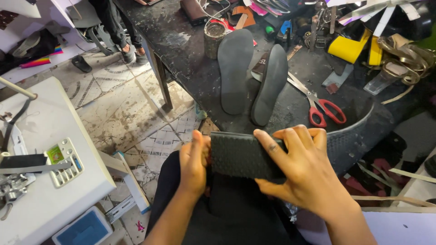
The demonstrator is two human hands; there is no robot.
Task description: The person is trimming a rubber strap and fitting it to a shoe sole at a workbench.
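Both hands sit low in the head view, over the person's lap in dark trousers, and they share one thing: a dark textured rubber piece, probably sole material. Left hand is closed on its left end, with the thumb pointing upward along the edge. Right hand lies over the right part, fingers spread on the top face and curled over the far edge. The piece is in the air just in front of the near edge of the tabletop, not resting on it.

To do this step well, I judge that the two hands should keep equal tension, so the sheet bends evenly and does not twist. The thumbs should stay near the edge for control.

On the tabletop, near its front edge, two grey soles lie side by side, touching at their middle. Just right of them are the red-handled scissors. A small tin can stands behind the soles.

Several things are hard to see. The underside of the rubber piece is hidden, and the right hand covers its right end, so I cannot tell its full length. A dark curved textured sheet beyond the right hand may be joined to it or separate. At the left, the white sewing machine is cut by the frame.
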